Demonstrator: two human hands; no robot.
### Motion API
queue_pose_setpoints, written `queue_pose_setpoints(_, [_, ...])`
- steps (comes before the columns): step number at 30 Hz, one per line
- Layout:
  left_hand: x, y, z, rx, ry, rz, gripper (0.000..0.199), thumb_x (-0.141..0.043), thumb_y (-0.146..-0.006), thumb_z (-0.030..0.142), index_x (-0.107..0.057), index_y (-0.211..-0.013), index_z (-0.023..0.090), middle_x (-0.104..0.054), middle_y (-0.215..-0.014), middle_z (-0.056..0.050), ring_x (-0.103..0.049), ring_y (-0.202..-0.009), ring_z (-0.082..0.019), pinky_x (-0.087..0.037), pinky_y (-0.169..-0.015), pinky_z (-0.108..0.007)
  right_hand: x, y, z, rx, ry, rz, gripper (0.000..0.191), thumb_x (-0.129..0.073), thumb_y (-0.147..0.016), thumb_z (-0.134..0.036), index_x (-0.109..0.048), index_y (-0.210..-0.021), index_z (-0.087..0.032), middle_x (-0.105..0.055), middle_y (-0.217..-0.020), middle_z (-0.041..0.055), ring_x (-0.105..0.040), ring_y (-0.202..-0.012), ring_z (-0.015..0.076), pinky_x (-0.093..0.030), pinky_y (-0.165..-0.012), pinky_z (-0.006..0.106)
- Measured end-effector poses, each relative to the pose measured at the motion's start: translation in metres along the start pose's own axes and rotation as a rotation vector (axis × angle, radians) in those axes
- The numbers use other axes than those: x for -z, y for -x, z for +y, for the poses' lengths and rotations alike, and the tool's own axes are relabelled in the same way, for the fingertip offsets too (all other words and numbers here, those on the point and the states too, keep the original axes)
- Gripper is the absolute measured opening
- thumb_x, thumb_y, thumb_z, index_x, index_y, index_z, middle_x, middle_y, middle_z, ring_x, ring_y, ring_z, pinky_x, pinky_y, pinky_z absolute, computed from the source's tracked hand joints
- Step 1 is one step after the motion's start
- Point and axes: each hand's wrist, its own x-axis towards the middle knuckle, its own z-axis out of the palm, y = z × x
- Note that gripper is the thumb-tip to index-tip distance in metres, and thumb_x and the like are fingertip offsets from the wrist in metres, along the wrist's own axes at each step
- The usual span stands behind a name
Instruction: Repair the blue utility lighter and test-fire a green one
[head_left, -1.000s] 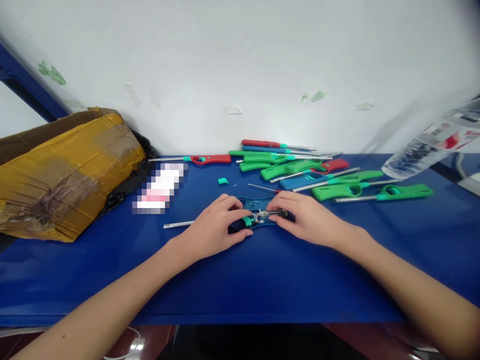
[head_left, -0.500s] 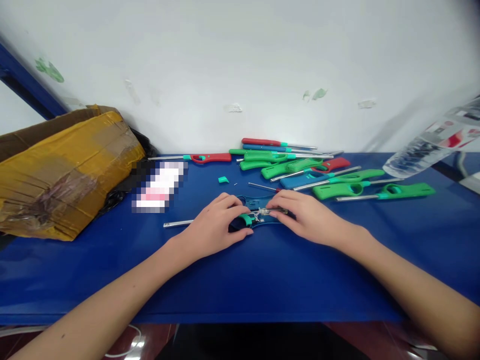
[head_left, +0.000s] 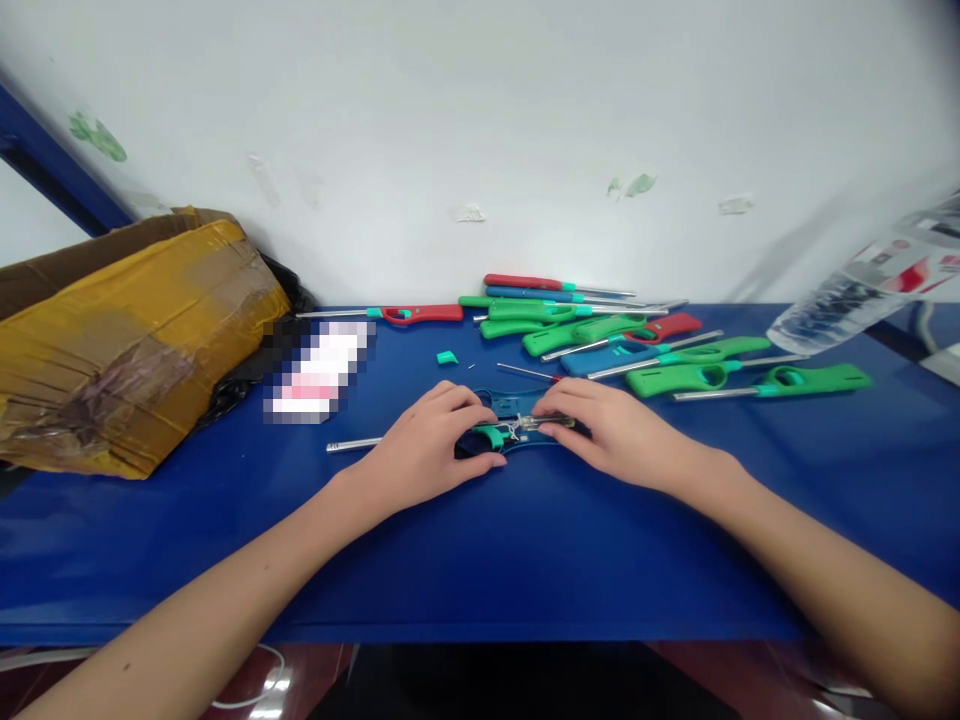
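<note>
An opened gas lighter with a blue casing [head_left: 508, 407] lies on the table in front of me, its inner parts exposed. Its metal barrel [head_left: 352, 444] points left beneath my left hand [head_left: 420, 445], whose fingers and thumb close around the front of the lighter by the green trigger [head_left: 491, 437]. From the other side, my right hand [head_left: 626, 430] pinches the clear fuel tank [head_left: 531, 422] between thumb and fingers. Thin pale wires show between the two hands. Just behind my right fingers lies a thin screwdriver [head_left: 525, 371], its red handle mostly hidden.
Several red, blue and green lighters [head_left: 675, 378] lie along the back right. A small green plastic piece [head_left: 447, 358] sits behind my hands. At left are a taped cardboard box [head_left: 135, 350] and a blurred-out item [head_left: 321, 370]. A water bottle [head_left: 862, 285] leans at right.
</note>
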Motion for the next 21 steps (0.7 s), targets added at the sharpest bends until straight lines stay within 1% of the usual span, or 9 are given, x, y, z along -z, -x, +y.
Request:
queue_pose_setpoints(9, [-0.002, 0.0, -0.002, -0.023, -0.01, 0.01, 0.032, -0.068, -0.087, 0.041, -0.067, -0.108, 0.017, -0.062, -0.102, -0.007, -0.054, -0.097, -0.022, -0.049, -0.089, -0.037, 0.0, 0.0, 0.0, 0.002, 0.0, -0.012, 0.02, -0.048, -0.098, -0.028, -0.065, -0.105, -0.019, -0.066, -0.101, 0.0088, -0.064, -0.092, 0.0219, -0.053, -0.083, 0.036])
queue_pose_setpoints(17, [0.007, -0.001, -0.003, 0.019, -0.029, 0.043, 0.032, -0.067, -0.087, 0.042, -0.068, -0.109, 0.019, -0.064, -0.103, -0.008, -0.056, -0.098, -0.023, -0.05, -0.087, -0.038, 0.0, 0.0, 0.0, -0.003, 0.007, -0.024, 0.02, -0.047, -0.098, -0.028, -0.064, -0.105, -0.019, -0.066, -0.101, 0.0087, -0.063, -0.092, 0.0217, -0.053, -0.083, 0.036])
queue_pose_setpoints(21, [0.008, -0.002, -0.004, 0.018, -0.032, 0.027, 0.031, -0.068, -0.086, 0.041, -0.068, -0.108, 0.019, -0.064, -0.102, -0.008, -0.056, -0.098, -0.023, -0.05, -0.086, -0.038, 0.0, 0.0, 0.0, -0.007, 0.004, -0.026, 0.02, -0.047, -0.098, -0.028, -0.064, -0.105, -0.019, -0.065, -0.101, 0.0086, -0.062, -0.092, 0.0215, -0.052, -0.082, 0.036])
